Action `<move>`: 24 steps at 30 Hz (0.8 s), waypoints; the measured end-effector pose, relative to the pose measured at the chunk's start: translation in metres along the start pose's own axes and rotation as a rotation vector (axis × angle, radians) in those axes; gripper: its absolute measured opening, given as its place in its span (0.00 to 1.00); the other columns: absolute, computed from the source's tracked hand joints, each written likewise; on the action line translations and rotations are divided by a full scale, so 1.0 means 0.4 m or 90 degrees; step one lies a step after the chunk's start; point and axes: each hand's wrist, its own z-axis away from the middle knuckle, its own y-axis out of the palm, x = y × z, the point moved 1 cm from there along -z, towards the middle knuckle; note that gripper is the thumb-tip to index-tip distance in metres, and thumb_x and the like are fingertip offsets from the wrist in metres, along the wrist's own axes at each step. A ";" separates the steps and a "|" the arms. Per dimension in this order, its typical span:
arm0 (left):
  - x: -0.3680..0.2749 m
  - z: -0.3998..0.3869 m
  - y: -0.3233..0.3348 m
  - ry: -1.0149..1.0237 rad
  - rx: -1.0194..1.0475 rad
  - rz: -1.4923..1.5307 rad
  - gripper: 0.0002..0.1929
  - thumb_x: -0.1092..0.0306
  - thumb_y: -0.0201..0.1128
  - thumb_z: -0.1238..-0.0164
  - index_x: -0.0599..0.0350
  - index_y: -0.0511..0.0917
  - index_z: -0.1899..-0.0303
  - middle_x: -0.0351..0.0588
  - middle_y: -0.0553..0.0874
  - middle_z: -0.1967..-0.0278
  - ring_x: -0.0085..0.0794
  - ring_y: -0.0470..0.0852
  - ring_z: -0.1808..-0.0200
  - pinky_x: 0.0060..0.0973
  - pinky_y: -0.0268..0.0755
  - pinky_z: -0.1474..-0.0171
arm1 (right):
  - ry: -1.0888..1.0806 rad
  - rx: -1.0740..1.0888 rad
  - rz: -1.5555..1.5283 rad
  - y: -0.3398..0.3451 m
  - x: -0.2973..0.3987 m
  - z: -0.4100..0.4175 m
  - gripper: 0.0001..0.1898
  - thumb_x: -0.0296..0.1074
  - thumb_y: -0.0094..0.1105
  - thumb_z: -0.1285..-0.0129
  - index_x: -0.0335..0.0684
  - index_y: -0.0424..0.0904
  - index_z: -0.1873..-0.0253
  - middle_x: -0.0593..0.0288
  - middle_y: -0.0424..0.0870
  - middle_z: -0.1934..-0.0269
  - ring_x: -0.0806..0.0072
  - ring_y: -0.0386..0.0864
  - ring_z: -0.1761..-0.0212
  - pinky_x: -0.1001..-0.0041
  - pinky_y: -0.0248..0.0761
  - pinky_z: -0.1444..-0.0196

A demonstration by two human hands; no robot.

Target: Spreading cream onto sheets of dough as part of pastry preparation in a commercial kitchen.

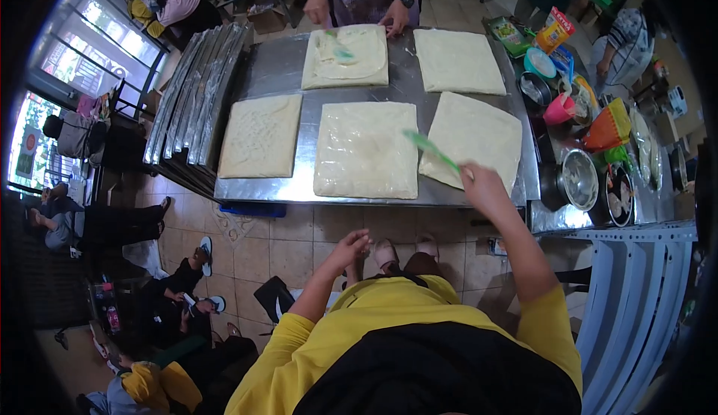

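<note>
My right hand grips the handle of a green spatula. The spatula's blade is over the gap between the glossy square pale slab in front of me and the tilted slab on the right; whether it touches either I cannot tell. My left hand hangs off the table's near edge, with nothing in it and its fingers loosely bent. Another square slab, roughly coated, lies at the left. Across the steel table, a person's hand holds a green spatula on a cream-topped slab.
At the table's left end stand several stacked trays. Behind on the right lies one more slab. A side table bears a metal bowl, a pan and a pink cup. A slatted metal rack stands near my right.
</note>
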 end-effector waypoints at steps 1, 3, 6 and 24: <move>-0.025 -0.008 0.032 -0.007 0.007 0.000 0.22 0.54 0.51 0.35 0.54 0.65 0.43 0.41 0.77 0.54 0.27 0.74 0.52 0.27 0.64 0.51 | 0.006 -0.010 0.031 0.016 -0.022 -0.049 0.10 0.34 0.48 0.41 0.35 0.75 0.63 0.40 0.76 0.72 0.47 0.75 0.67 0.56 0.68 0.64; -0.094 -0.004 0.094 0.027 0.048 -0.013 0.24 0.49 0.43 0.32 0.55 0.64 0.43 0.42 0.76 0.51 0.28 0.74 0.52 0.29 0.64 0.50 | 0.046 -0.005 0.012 0.038 -0.039 -0.109 0.10 0.34 0.48 0.42 0.35 0.76 0.62 0.41 0.77 0.71 0.48 0.75 0.66 0.56 0.68 0.62; -0.134 -0.016 0.129 0.014 0.042 0.141 0.28 0.43 0.34 0.32 0.54 0.64 0.43 0.44 0.76 0.50 0.29 0.74 0.51 0.30 0.64 0.50 | 0.049 0.048 0.006 0.068 -0.043 -0.088 0.10 0.33 0.48 0.42 0.35 0.77 0.62 0.42 0.78 0.70 0.48 0.76 0.65 0.58 0.69 0.61; -0.213 -0.056 0.132 0.021 -0.105 0.488 0.48 0.27 0.27 0.44 0.69 0.49 0.38 0.56 0.68 0.46 0.40 0.68 0.45 0.34 0.59 0.43 | 0.047 0.128 0.010 -0.013 -0.125 -0.219 0.12 0.36 0.47 0.41 0.40 0.78 0.57 0.48 0.80 0.65 0.53 0.77 0.61 0.62 0.69 0.56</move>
